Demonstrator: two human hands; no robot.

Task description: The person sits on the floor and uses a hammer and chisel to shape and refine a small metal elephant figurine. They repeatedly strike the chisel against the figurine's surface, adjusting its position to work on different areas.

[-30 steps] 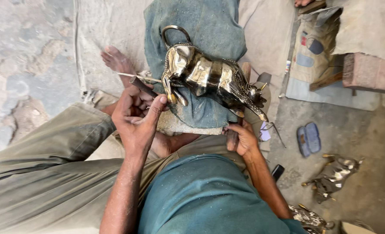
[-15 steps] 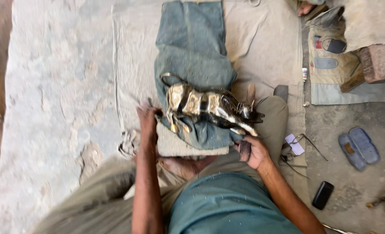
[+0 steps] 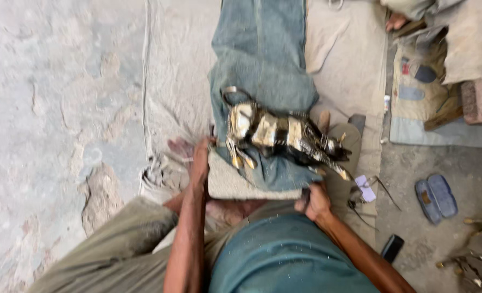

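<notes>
a glossy polished metal animal figure (image 3: 284, 138) lies on matt blue denim cloth (image 3: 262, 59) over rough concrete floor (image 3: 62, 108).

Brass-and-black striped animal figure (image 3: 284, 138), blue cloth (image 3: 262, 59)

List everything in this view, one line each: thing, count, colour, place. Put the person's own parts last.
Metal animal figure: one, shiny silver-gold with dark bands, lying on the denim cloth.
Denim cloth: one, faded blue, spread from top centre down to the lap.
Pad: one, grey-beige, under the near edge of the cloth.
Sacking: pale beige, covering the floor.
Sandals: a pair, blue-grey, right on the bare floor.
Phone-like slab: one, black, lower right.
Second metal figure: one, silver-gold, bottom right corner.
Brick-like block: one, reddish, right edge.
Left hand: at the pad's left edge.
Right hand: at the near edge of the cloth, below the figure.
</notes>
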